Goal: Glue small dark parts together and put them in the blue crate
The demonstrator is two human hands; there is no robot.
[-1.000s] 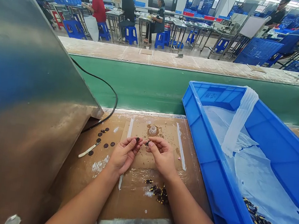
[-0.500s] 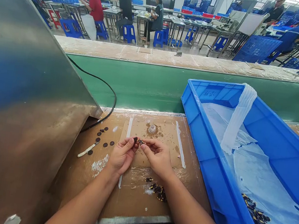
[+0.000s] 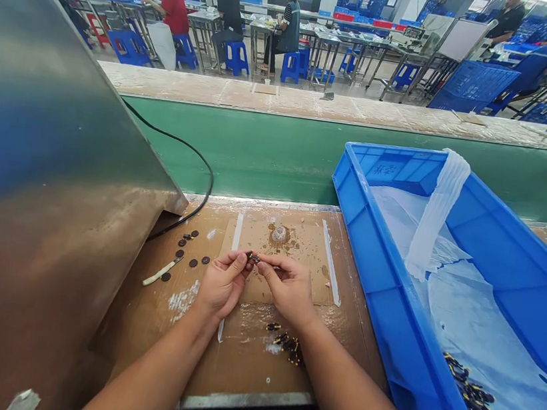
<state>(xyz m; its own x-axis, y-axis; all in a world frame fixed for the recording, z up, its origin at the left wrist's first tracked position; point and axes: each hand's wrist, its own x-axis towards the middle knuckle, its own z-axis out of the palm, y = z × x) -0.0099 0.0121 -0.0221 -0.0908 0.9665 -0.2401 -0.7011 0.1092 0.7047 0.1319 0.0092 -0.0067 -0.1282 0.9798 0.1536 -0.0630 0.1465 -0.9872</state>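
Between my two hands is a small black piece with yellow marks [image 3: 252, 257], held above the cardboard sheet [image 3: 267, 291]. My left hand [image 3: 223, 283] pinches its left end between thumb and fingers. The thumb and forefinger of my right hand [image 3: 288, 289] close on its right end. Fingertips cover much of it, so its exact kind is unclear. Under my right forearm lies a pile of similar black and yellow pieces [image 3: 291, 347]. Left of my hands are several dark round discs [image 3: 193, 263] and a white-handled knife [image 3: 160, 272].
A large blue crate [image 3: 364, 244] on the right holds white sheets [image 3: 479, 326] and more black and yellow pieces [image 3: 473, 396]. A metal housing [image 3: 52, 203] walls off the left, with a black cable [image 3: 195, 147] behind. A small clear cup [image 3: 279, 234] stands beyond my hands. Other people sit farther back.
The small piece has turned slightly and less of it shows between my fingertips. Both hands stay in nearly the same place.
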